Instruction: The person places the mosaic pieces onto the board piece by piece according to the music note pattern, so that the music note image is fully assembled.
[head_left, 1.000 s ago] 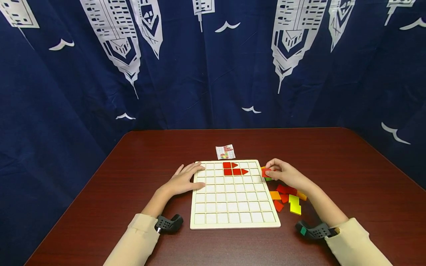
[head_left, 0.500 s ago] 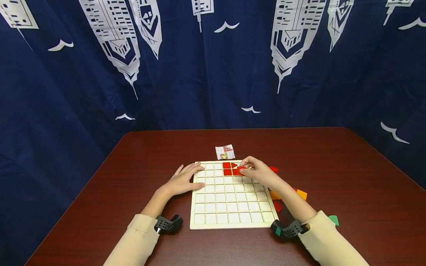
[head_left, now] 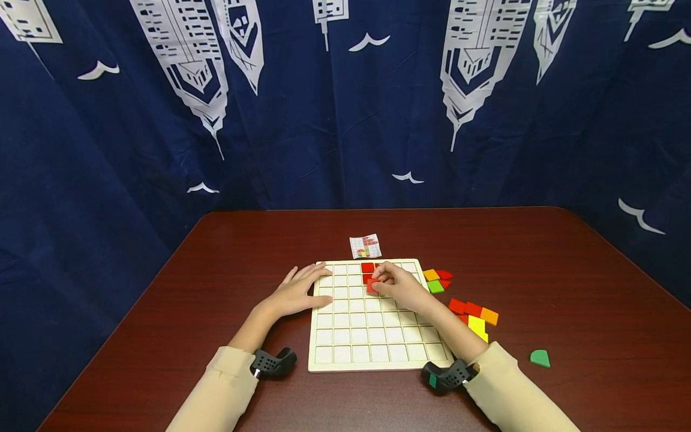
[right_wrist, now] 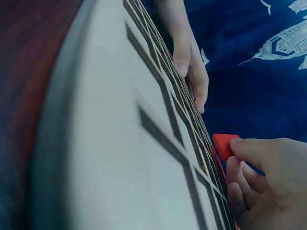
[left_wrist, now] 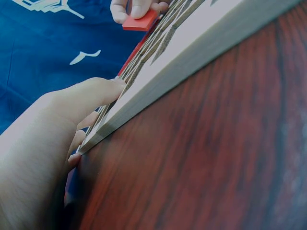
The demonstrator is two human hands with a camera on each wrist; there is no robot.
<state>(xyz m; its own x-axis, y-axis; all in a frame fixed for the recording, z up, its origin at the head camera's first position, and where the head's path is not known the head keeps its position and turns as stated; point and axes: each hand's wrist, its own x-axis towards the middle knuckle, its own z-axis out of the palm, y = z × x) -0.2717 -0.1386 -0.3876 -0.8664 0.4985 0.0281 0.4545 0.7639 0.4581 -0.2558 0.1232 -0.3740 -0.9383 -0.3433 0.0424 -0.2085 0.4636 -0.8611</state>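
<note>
A cream grid board (head_left: 382, 367) lies on the table, with red tiles (head_left: 367, 267) set in its upper squares. My right hand (head_left: 403, 289) pinches a red square tile (head_left: 371, 288) between thumb and fingers, just below those tiles in the head view. From the left wrist, this held tile (left_wrist: 139, 22) appears tipped above the grid; the right wrist view shows the thumb on its near corner. Part of the upper red group is hidden behind the right hand. My left hand (head_left: 296, 294) rests on the board's left edge, fingers and thumb extended.
Beyond the board's far edge lies a small printed pattern card (head_left: 365, 246). Right of the board are orange, red and green pieces (head_left: 435, 287), and a pile of red, orange and yellow tiles (head_left: 477, 324). A green piece (head_left: 540, 358) sits farther right.
My right hand has carried the red square tile from the pieces right of the board leftward over the grid, then slightly nearer. The left hand stays in place.
</note>
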